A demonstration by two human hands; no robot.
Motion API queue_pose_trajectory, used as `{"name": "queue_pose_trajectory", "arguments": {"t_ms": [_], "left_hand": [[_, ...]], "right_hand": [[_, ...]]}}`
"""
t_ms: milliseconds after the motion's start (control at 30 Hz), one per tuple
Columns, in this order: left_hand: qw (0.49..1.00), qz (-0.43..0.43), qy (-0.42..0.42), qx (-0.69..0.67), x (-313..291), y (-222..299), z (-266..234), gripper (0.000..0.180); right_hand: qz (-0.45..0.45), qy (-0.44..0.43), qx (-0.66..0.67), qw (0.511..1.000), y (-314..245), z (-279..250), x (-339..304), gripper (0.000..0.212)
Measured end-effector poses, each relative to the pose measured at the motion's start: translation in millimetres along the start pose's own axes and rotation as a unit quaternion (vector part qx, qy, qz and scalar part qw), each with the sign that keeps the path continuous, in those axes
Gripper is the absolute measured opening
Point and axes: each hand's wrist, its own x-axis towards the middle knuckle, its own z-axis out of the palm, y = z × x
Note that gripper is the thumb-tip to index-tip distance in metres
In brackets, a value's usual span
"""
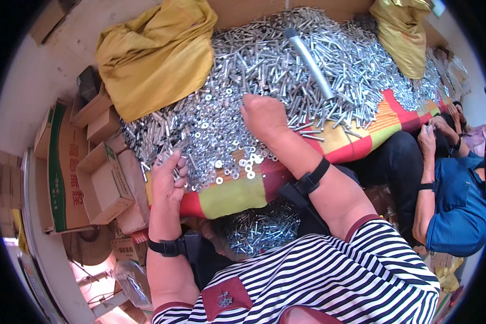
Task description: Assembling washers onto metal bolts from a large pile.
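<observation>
My left hand [166, 178] is closed around a few shiny metal bolts [174, 168], at the left front edge of a heap of metal parts. My right hand [264, 116] is a closed fist, back of the hand up, at the middle of the heap. Its fingertips are hidden, so what it grips does not show. Flat silver washers [221, 121] lie loose between and beyond my hands. Behind them rises a large pile of silver bolts [259, 59]. Under the parts, a checked cloth [235, 197] in red, green and yellow covers the surface.
A grey metal tube [314, 66] leans on the bolts. Yellow sacks [156, 56] drape the back corners. Open cardboard boxes [105, 183] stand at left. More bolts [264, 229] lie below the surface's front edge. At right sits a co-worker in a blue shirt [456, 205], hands raised.
</observation>
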Motion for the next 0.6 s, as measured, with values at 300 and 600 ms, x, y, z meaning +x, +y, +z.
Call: {"name": "queue_pose_trajectory", "arguments": {"t_ms": [300, 600], "left_hand": [[0.793, 0.237, 0.121, 0.548, -6, -14, 2, 0.031], [0.760, 0.260, 0.139, 0.579, 18, -20, 8, 0.031]], "right_hand": [[-0.021, 0.099, 0.318, 0.943, -43, -11, -23, 0.012], [-0.090, 0.048, 0.416, 0.903, -62, -6, -51, 0.009]]}}
